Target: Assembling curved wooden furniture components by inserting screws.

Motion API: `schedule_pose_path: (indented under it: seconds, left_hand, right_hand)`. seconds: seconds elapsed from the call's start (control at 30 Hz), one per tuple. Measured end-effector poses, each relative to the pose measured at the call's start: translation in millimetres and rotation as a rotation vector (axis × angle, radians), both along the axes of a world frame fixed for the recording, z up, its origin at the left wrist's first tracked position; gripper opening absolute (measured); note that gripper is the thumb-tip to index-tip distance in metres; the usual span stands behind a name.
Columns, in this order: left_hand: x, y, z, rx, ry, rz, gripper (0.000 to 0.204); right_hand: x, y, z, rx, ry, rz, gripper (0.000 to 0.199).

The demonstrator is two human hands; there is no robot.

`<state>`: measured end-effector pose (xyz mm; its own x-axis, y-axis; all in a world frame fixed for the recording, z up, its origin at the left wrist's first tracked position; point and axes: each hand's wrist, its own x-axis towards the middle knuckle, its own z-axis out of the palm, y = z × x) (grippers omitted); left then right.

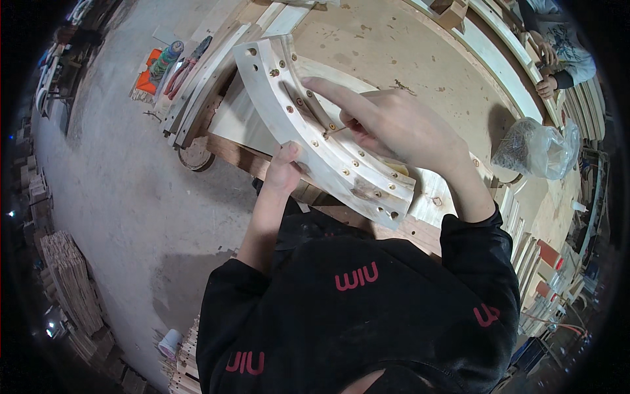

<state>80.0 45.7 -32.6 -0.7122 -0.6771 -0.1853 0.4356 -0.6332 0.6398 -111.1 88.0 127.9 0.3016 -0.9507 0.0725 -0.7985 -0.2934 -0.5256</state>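
Note:
A curved pale wooden piece (293,108) with rows of holes, several of which show dark or brassy fittings, slants over the edge of the workbench. My left hand (283,169) grips its near edge, the thumb lying on the wood and the other fingers hidden beneath. Over the far edge, my right hand (400,125) has its index finger stretched along the wood. Its other fingers are curled, and a thin pin-like thing (338,130) sticks out from them towards one of the holes. What kind of thing it is, I cannot make out.
Long wooden strips (213,82) lie at the bench's left side. Beside them are an orange box (146,80), a greenish bottle or roll and red-handled pliers. A clear plastic bag (541,148) sits at the right. Another person's hands (546,85) work on curved wood at the far right.

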Motion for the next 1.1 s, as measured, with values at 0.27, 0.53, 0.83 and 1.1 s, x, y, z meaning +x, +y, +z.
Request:
schedule_pose_path:
  seconds: [0.27, 0.53, 0.83, 1.1]
  left_hand:
    - [0.9, -2.1, -7.4, 0.002, 0.047, -0.014, 0.074]
    - [2.3, -0.9, -6.0, 0.056, -0.036, 0.027, 0.075]
    - [-1.4, -3.5, -12.7, 0.084, 0.04, 0.001, 0.078]
    - [2.1, 2.4, -28.8, 0.15, -0.028, 0.043, 0.078]
  right_hand:
    - [1.2, -4.1, -20.6, 0.037, -0.308, 0.038, 0.065]
    - [-5.5, 16.8, -39.5, 0.006, -0.545, -0.139, 0.054]
    - [-2.3, 11.1, -41.2, 0.04, -0.504, -0.069, 0.055]
    - [0.0, 13.4, -55.1, 0.012, -0.573, -0.084, 0.06]
